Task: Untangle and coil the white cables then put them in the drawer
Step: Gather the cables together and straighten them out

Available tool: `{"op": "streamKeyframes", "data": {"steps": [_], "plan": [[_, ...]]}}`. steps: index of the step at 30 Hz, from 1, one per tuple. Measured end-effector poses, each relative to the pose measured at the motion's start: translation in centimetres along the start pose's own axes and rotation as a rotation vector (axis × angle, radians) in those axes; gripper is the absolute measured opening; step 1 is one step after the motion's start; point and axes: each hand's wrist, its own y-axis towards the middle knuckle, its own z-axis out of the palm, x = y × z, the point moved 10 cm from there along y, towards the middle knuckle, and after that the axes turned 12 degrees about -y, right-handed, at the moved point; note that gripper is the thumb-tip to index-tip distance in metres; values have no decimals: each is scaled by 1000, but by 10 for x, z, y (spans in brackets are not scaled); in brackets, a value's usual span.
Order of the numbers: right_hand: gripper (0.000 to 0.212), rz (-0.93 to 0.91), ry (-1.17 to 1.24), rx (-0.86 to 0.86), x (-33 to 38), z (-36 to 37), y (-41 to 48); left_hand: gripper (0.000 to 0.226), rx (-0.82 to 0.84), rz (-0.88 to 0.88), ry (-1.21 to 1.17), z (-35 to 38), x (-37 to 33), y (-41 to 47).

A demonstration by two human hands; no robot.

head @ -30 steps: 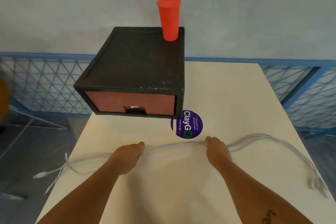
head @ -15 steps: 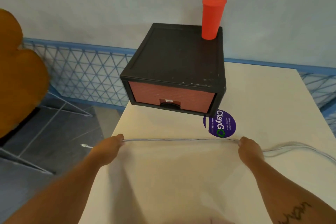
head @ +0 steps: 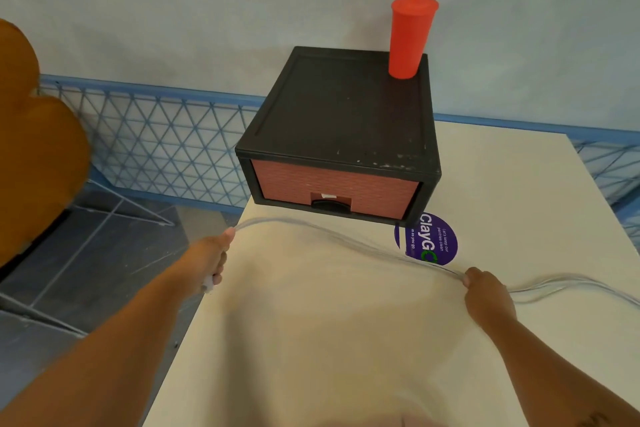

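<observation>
A bundle of white cables (head: 332,236) stretches in a shallow arc across the cream table (head: 346,340). My left hand (head: 213,255) grips one end at the table's left edge, with a white plug end poking out below the fist. My right hand (head: 485,291) is closed on the bundle further right, and loose strands trail off past it to the right edge. Behind the cables stands a black drawer box (head: 341,121) with a red brick-patterned drawer front (head: 332,185), which is shut.
A red tumbler with a straw (head: 410,35) stands on the box's back right corner. A purple round sticker (head: 427,239) lies on the table by the box. A blue wire fence (head: 162,146) and an orange shape (head: 31,135) are to the left, beyond the table edge.
The view has swung left. My hands have pulled further apart along the cables, the left one moving up and out to the table's left edge, and the span between them now bows instead of running straight.
</observation>
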Motion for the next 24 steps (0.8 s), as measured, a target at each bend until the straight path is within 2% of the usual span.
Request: {"op": "streamKeyframes", "data": {"steps": [2,6,9,12,15,18,24], "plan": [[21,-26,-22,-34,5,-2,-5,42,70,-67,-198,16,2,-4],[24,-60,55,-62,15,1,-19,37,283,-107,-423,58,-1,-12],[41,-103,62,-9,23,8,-26,33,415,-114,-495,89,-4,-25],[51,-137,65,44,37,9,-32,32,464,-110,-543,110,-8,-41],[54,-176,137,-23,59,-14,-40,34,521,-47,-606,124,-20,-65],[58,-310,239,-105,108,-54,-54,32,638,-12,-609,140,-33,-98],[70,-700,414,-290,215,-153,-97,35,861,22,-532,169,-62,-158]]}}
